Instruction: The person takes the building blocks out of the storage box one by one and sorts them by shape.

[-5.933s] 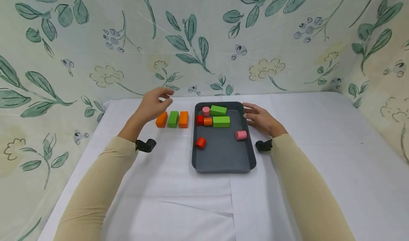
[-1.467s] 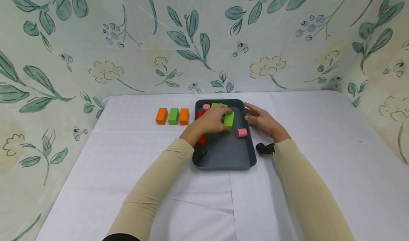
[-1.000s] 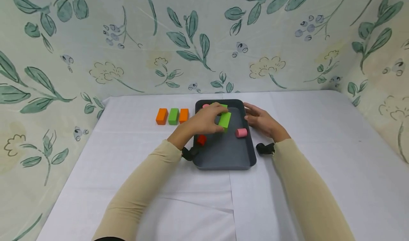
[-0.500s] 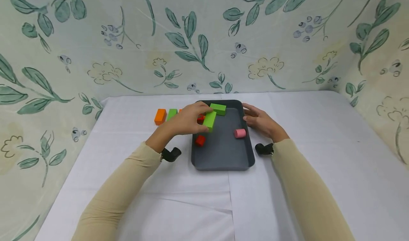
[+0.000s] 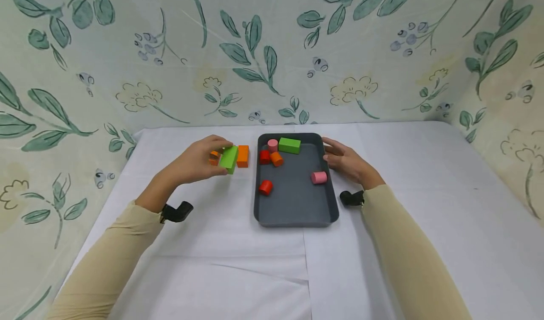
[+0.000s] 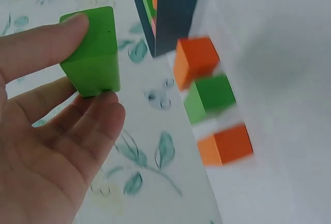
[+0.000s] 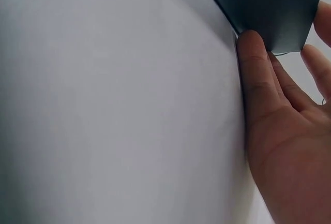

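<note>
My left hand (image 5: 221, 155) pinches a green rectangular block (image 5: 230, 158) between thumb and fingers, just above a row of blocks on the white table. The left wrist view shows the held block (image 6: 92, 53) and, below it, an orange block (image 6: 195, 58), a green block (image 6: 211, 95) and another orange block (image 6: 226, 144). The dark grey tray (image 5: 297, 202) holds a second green block (image 5: 289, 145), two pink cylinders (image 5: 318, 177), two red cylinders (image 5: 266, 187) and an orange cylinder (image 5: 276, 159). My right hand (image 5: 336, 154) rests with relaxed fingers against the tray's right rim (image 7: 269, 12).
A white cloth (image 5: 425, 192) covers the table. Floral fabric walls (image 5: 272, 51) close in the back and both sides. The row of blocks lies a short way left of the tray.
My left hand lifted a green block out of the tray and carried it left over the rim to the row of blocks. The right hand stayed on the tray.
</note>
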`<state>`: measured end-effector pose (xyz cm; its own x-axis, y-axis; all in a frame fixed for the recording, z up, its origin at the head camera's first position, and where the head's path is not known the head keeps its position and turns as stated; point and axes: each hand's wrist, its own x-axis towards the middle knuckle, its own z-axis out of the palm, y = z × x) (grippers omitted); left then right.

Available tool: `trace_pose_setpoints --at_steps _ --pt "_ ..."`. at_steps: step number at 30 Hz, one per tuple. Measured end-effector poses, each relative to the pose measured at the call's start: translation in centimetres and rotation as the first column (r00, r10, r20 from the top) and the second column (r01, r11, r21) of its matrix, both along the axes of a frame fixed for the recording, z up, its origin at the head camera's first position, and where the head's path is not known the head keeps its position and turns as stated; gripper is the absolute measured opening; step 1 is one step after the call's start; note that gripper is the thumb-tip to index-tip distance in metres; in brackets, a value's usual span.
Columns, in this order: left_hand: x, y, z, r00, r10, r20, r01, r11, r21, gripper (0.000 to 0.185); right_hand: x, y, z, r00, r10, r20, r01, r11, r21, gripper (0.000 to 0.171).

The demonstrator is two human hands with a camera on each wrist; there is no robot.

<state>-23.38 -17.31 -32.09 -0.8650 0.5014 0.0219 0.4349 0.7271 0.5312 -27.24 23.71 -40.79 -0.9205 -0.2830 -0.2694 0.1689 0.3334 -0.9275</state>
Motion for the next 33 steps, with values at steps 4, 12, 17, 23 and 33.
trace_pose_setpoints --at_steps 4,12,17,23,33 --pt "-0.2 -2.7 0.0 0.999 0.048 -0.003 -0.048 0.999 -0.014 0.060 0.0 0.0 0.0 1.000 0.009 -0.010 -0.009 1.000 0.000 0.070" --pt "-1.7 -7.3 -2.4 0.981 0.188 0.038 -0.185 0.980 -0.071 0.064 0.0 -0.2 -0.2 1.000 0.011 -0.013 -0.011 1.000 -0.015 0.069" --pt "-2.8 -9.0 -3.6 0.970 0.235 0.067 -0.229 0.970 -0.080 0.066 0.0 -0.1 -0.2 1.000 0.010 -0.016 -0.010 1.000 -0.018 0.070" --pt "-4.6 -9.3 -4.8 0.953 0.283 0.108 -0.278 0.959 -0.056 0.069 0.0 0.1 -0.1 1.000 0.007 -0.020 -0.008 1.000 -0.023 0.070" --pt "-6.0 -8.9 -5.6 0.920 0.343 0.190 -0.339 0.939 -0.054 0.069 0.1 0.0 0.0 1.000 0.010 -0.015 -0.010 1.000 -0.026 0.070"
